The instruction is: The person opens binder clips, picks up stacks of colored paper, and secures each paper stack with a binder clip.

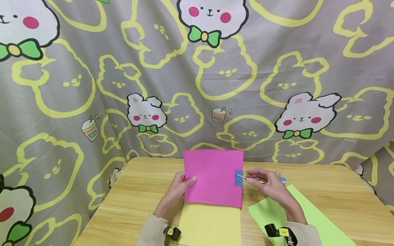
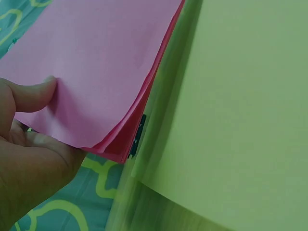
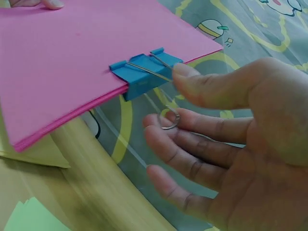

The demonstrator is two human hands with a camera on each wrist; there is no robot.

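Observation:
A stack of pink paper (image 1: pixel 212 177) is held up, its loose sheet edges showing in the left wrist view. My left hand (image 1: pixel 180 186) grips its left edge, thumb on the front and fingers behind. A blue binder clip (image 3: pixel 139 74) is clamped on the right edge. At that clip, my right hand (image 1: pixel 271 184) has its thumb on the front wire handle (image 3: pixel 149 70), while the curled fingers lie around the rear wire handle (image 3: pixel 169 126). Below the stack, yellow paper (image 1: pixel 210 222) lies on the table.
Green paper (image 1: pixel 320 218) lies on the wooden table (image 1: pixel 138 184) at the right, partly under my right forearm. Another blue binder clip (image 1: pixel 282 179) is on the table behind my right hand. A patterned curtain (image 1: pixel 231 130) hangs behind the table.

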